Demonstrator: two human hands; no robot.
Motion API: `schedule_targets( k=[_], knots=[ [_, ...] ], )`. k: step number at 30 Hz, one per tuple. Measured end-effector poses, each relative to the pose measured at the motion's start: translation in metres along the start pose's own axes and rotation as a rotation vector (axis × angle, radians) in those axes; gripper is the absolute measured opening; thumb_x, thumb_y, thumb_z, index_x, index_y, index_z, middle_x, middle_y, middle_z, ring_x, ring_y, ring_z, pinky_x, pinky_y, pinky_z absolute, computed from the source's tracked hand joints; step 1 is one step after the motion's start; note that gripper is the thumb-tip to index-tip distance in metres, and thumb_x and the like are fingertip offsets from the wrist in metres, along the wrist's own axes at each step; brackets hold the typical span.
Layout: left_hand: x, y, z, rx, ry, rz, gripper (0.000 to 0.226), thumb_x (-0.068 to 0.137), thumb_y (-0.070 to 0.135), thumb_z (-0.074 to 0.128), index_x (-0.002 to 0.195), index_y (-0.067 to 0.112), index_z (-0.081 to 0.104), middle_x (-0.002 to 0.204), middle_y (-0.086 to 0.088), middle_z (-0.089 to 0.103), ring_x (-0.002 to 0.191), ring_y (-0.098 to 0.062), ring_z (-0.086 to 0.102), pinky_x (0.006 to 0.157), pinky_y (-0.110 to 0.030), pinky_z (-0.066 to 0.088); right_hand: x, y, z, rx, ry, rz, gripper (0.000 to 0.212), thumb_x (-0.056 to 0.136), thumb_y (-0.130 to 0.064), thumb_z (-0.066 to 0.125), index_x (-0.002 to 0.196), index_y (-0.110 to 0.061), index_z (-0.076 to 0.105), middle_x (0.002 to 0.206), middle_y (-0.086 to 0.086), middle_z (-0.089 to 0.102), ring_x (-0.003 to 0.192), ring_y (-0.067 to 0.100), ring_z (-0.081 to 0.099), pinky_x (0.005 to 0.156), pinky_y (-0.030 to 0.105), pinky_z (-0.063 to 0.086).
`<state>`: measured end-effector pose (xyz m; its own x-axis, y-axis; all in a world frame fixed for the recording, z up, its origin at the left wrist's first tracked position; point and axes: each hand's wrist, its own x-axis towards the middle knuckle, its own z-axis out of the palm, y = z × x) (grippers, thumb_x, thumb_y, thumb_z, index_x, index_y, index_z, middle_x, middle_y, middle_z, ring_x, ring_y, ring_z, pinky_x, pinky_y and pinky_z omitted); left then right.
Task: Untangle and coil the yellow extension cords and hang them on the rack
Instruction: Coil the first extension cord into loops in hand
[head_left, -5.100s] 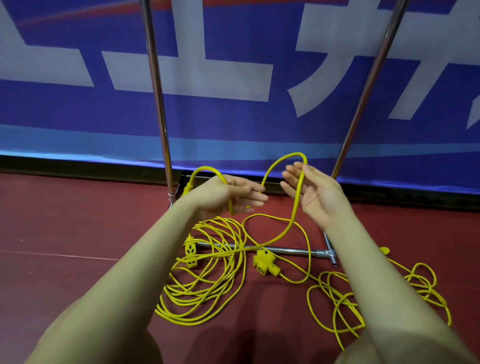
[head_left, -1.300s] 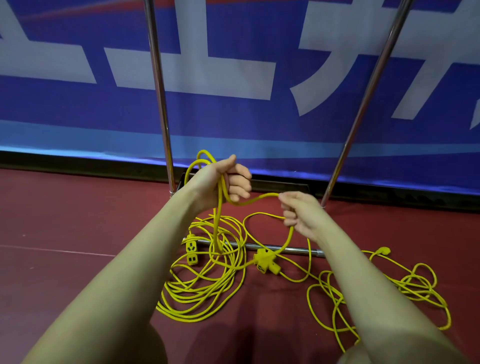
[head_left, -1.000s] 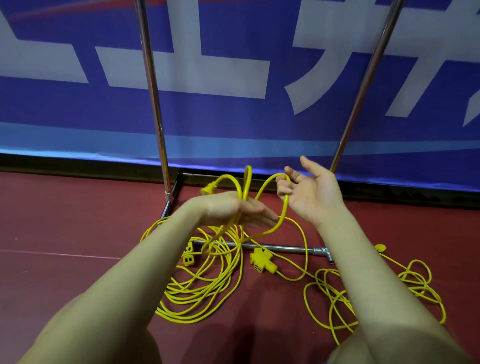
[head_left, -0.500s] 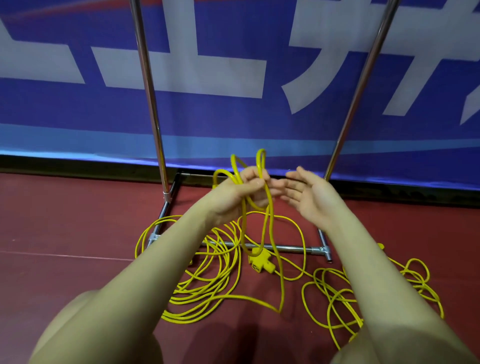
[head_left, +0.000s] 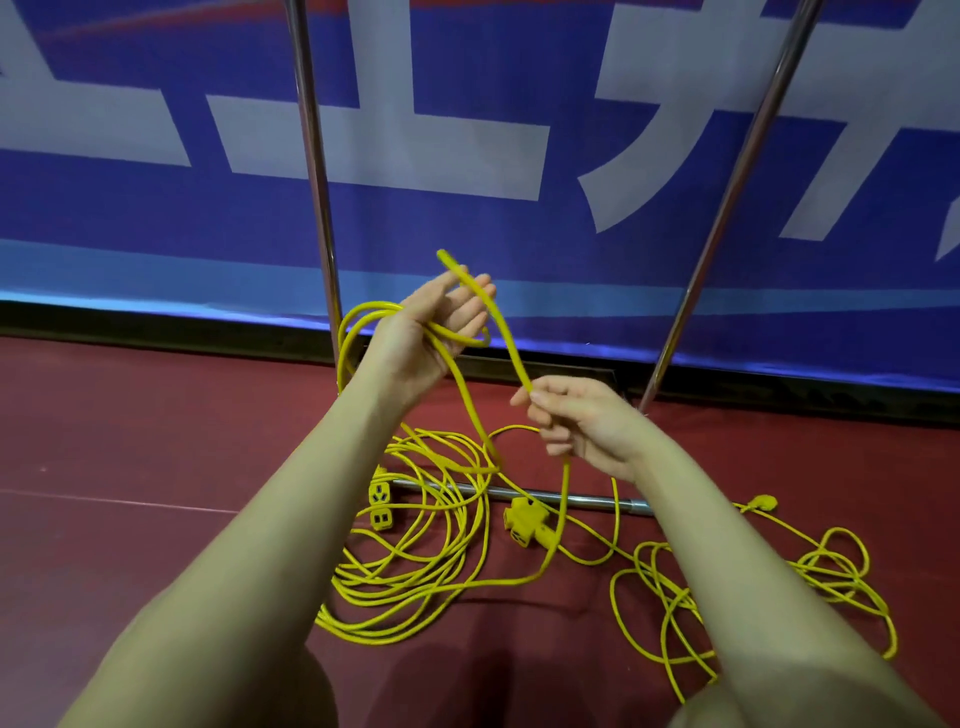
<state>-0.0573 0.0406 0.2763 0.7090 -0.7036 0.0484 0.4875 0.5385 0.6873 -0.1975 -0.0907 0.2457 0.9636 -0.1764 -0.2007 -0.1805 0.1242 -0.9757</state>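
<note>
Now your left hand (head_left: 431, 332) is lying open under fresh yellow cord (head_left: 470, 405) loops | your right hand (head_left: 576, 421), pulled back, is pinching the next length | coiling barely begun

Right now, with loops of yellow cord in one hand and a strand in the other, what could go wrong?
The left hand lies open with straight fingers, so its loops could slide off. The strand pinched by the right hand runs down into the floor pile; pulling might tighten a snag. It passes by the yellow multi-socket block, which may get dragged along.
</note>
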Motion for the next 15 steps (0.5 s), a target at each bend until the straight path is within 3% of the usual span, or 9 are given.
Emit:
schedule_targets(
  k=[3,5,7,10,13,15],
  knots=[
    [0.001,0.0,-0.008,0.127,0.054,-0.025,0.023,0.099,0.016,0.04,0.108,0.009,0.059,0.095,-0.007,0.07,0.085,-0.017,0.069,0.084,-0.028,0.054,0.002,-0.004,-0.005,0.093,0.167,-0.072,0.023,0.101,-0.015,0.037,0.096,-0.008,0.058,0.055,-0.004,0.036,0.04,0.005,0.028,0.041,0.016,0.022],
    [0.0,0.0,-0.01,0.167,0.071,-0.003,0.024,0.099,0.017,0.039,0.107,0.009,0.06,0.075,0.0,0.068,0.058,-0.011,0.063,0.065,-0.025,0.057,0.003,-0.003,-0.011,0.016,0.287,-0.082,0.025,0.103,-0.02,0.034,0.1,-0.01,0.057,0.055,-0.001,0.03,0.039,0.007,0.026,0.038,0.017,0.021],
    [0.0,0.001,-0.009,0.218,0.03,0.0,0.03,0.101,0.023,0.034,0.105,0.008,0.059,0.055,0.003,0.055,0.036,-0.007,0.039,0.042,-0.02,0.04,0.005,-0.001,-0.015,-0.044,0.366,-0.068,0.025,0.103,-0.022,0.035,0.104,-0.011,0.057,0.053,-0.002,0.026,0.037,0.005,0.021,0.036,0.015,0.017],
    [-0.001,0.003,-0.008,0.331,-0.071,-0.119,0.043,0.103,0.031,0.025,0.092,0.004,0.058,0.041,0.002,0.042,0.025,-0.004,0.02,0.035,-0.011,0.017,0.008,-0.001,-0.018,0.077,0.407,-0.065,0.017,0.102,-0.014,0.037,0.1,-0.005,0.052,0.048,-0.006,0.029,0.034,0.002,0.021,0.034,0.013,0.015],
    [-0.004,-0.004,-0.006,0.528,-0.153,-0.295,0.049,0.103,0.031,0.023,0.085,0.0,0.057,0.04,-0.001,0.047,0.023,-0.005,0.022,0.035,-0.01,0.016,0.009,-0.004,-0.019,0.311,0.398,-0.06,0.017,0.101,-0.009,0.038,0.092,-0.003,0.052,0.049,-0.003,0.033,0.033,0.002,0.024,0.033,0.012,0.017],
    [-0.007,-0.011,-0.006,0.636,-0.196,-0.403,0.049,0.103,0.03,0.025,0.086,-0.001,0.059,0.049,-0.006,0.058,0.026,-0.009,0.034,0.032,-0.013,0.022,0.008,-0.008,-0.02,0.433,0.397,-0.049,0.02,0.1,-0.009,0.038,0.09,-0.002,0.054,0.047,-0.004,0.035,0.032,0.002,0.025,0.032,0.012,0.018]
  ],
)
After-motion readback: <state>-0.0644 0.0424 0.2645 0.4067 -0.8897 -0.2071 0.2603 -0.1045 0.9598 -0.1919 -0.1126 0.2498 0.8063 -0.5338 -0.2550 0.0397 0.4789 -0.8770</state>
